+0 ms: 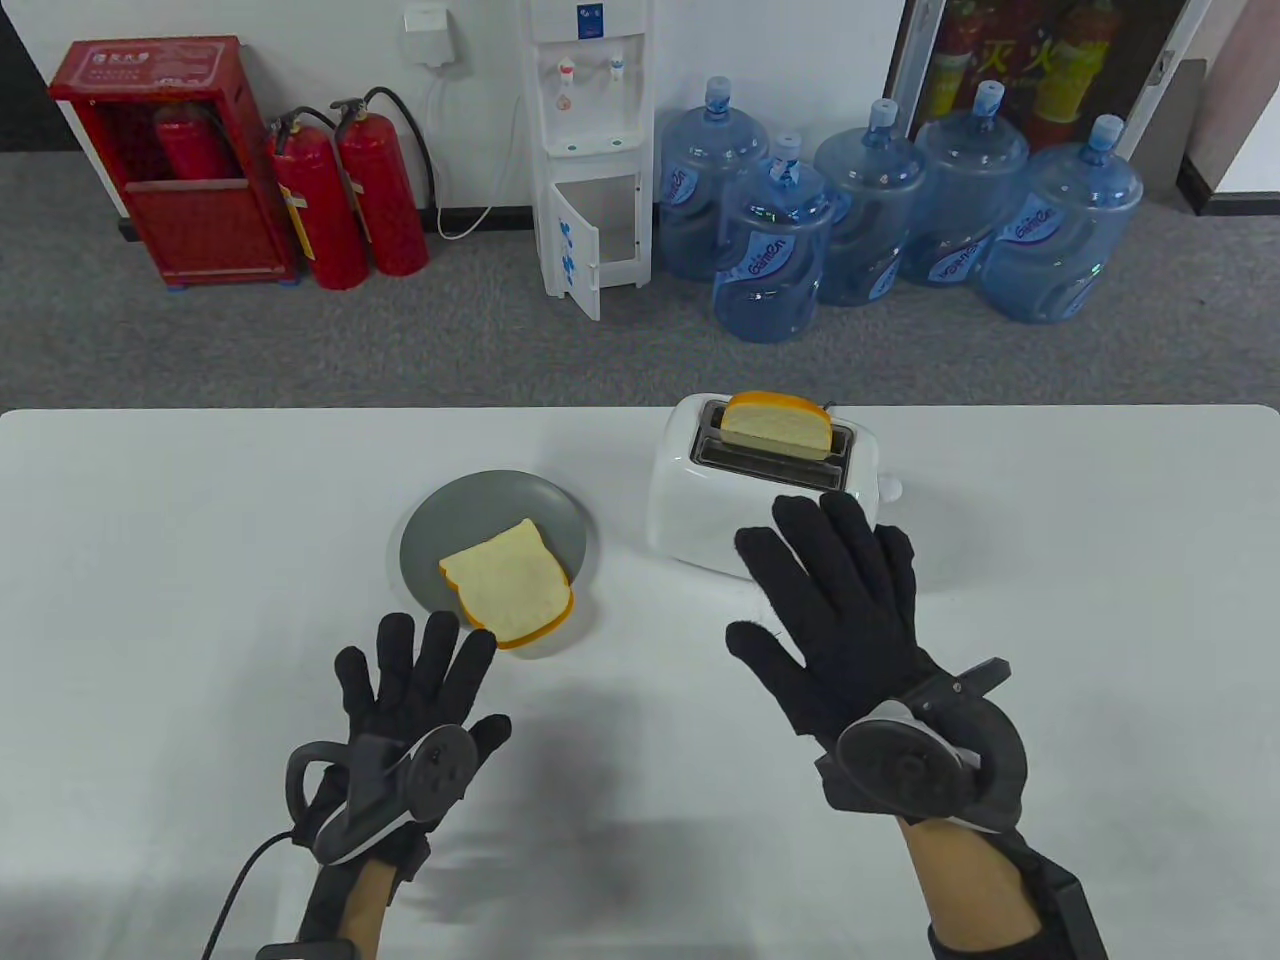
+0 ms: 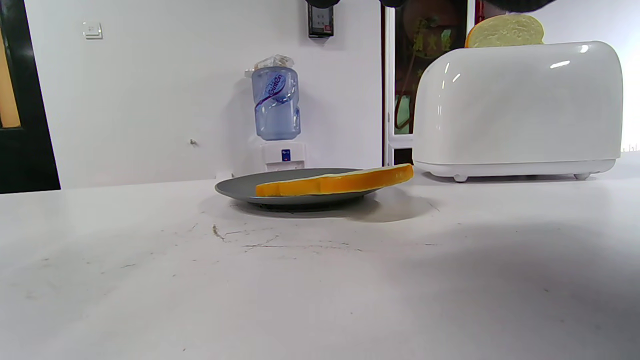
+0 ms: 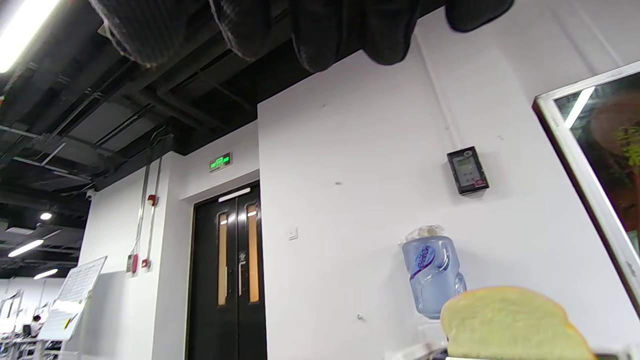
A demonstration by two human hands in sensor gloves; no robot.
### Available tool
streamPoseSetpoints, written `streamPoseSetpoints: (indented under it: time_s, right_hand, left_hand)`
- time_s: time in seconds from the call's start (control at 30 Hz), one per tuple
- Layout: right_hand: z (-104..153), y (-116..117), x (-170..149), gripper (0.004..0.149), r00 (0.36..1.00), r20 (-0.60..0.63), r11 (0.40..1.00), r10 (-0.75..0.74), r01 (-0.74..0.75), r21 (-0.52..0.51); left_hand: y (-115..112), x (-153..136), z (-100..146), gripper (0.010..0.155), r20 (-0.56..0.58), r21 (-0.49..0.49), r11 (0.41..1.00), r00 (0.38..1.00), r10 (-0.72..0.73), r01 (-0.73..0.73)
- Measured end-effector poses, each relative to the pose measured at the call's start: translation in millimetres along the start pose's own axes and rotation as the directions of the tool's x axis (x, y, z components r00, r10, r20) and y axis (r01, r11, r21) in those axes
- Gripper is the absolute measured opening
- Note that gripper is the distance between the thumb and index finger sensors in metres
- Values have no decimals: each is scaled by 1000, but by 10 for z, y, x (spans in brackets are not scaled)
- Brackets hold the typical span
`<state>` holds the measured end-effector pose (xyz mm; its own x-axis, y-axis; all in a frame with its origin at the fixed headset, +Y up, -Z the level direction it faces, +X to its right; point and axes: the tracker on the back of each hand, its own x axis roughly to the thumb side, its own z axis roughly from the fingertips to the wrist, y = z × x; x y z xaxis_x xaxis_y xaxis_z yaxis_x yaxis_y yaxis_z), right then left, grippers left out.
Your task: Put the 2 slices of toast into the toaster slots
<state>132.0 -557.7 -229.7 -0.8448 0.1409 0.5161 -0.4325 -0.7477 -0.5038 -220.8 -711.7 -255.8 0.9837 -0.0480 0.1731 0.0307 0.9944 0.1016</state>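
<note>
Toast slice (image 1: 508, 584) on plate (image 1: 440, 520), touching left hand (image 1: 415, 690) fingertips

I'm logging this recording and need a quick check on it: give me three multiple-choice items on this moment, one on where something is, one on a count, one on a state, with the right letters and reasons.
1. Where does the slice of toast not yet in the toaster lie?
A. On the grey plate, overhanging its near rim
B. Flat on the bare table
C. In the left hand

2. How many slices stand in the toaster?
A. None
B. One
C. Two

3. How are the hands?
A. Both grip toast
B. The right pinches a slice
C. Both open, holding nothing

Key: 1 A, the flat slice rests on the grey plate with its crust past the rim. 2 B, one upright slice sticks out of the far slot of the white toaster; the near slot shows empty. 3 C, left hand and right hand have spread fingers over the table.
</note>
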Motion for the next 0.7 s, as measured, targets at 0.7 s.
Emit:
streamPoseSetpoints:
  time_s: [0.7]
  right_hand:
    - [646, 622, 93, 67, 999, -21, 988, -46, 49, 146]
  left_hand:
    - [3, 20, 1, 73, 1, 0, 1000, 1000, -4, 4]
